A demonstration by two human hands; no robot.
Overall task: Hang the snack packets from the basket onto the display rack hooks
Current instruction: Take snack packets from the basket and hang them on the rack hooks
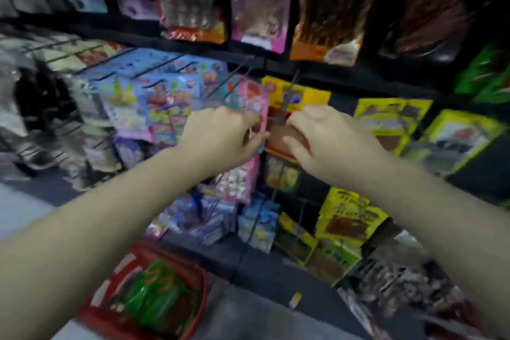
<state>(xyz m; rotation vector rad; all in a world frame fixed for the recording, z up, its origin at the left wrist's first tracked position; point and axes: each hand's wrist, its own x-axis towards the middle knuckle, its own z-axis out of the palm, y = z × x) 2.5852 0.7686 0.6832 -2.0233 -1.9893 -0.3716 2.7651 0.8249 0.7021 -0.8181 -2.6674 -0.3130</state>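
Both my hands are raised at the middle of the display rack. My left hand [223, 138] and my right hand [328, 141] pinch a yellow-and-red snack packet [287, 107] from either side, its top at a metal hook [292, 83] that juts from the rack. The packet's lower part is hidden behind my fingers. The frame is blurred, so whether the packet's hole sits on the hook is unclear. Down on the floor at the lower left stands the red basket [198, 312] with green packets [154, 295] inside.
A pink packet [242, 176] hangs just left of my hands, blue packets [154, 96] further left. Yellow packets [392, 121] hang to the right and below. Larger brown and pink packs [259, 0] fill the upper row. Bare hooks [237, 69] stick out near my left hand.
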